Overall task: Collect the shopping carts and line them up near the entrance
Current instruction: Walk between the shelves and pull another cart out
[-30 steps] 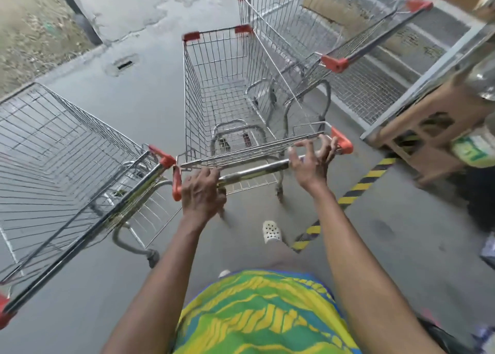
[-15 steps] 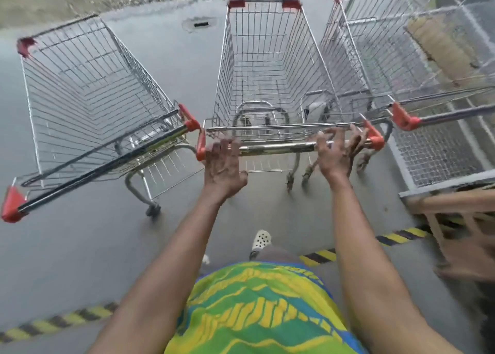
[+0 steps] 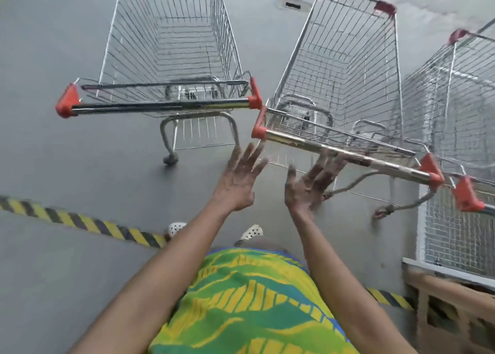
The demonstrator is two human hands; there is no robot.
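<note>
Steel-wire left cart (image 3: 171,45), middle cart (image 3: 340,66) and right cart (image 3: 455,91) standing three abreast, left hand (image 3: 238,176) and right hand (image 3: 310,184) both spreading straight fingers, gripping nothing, grey floor (image 3: 53,152) lying open leftward.

Shiny wire-metal carts (image 3: 171,40) carry glossy orange plastic corner caps (image 3: 67,102) over a matt, smooth grey concrete floor (image 3: 67,166).
</note>
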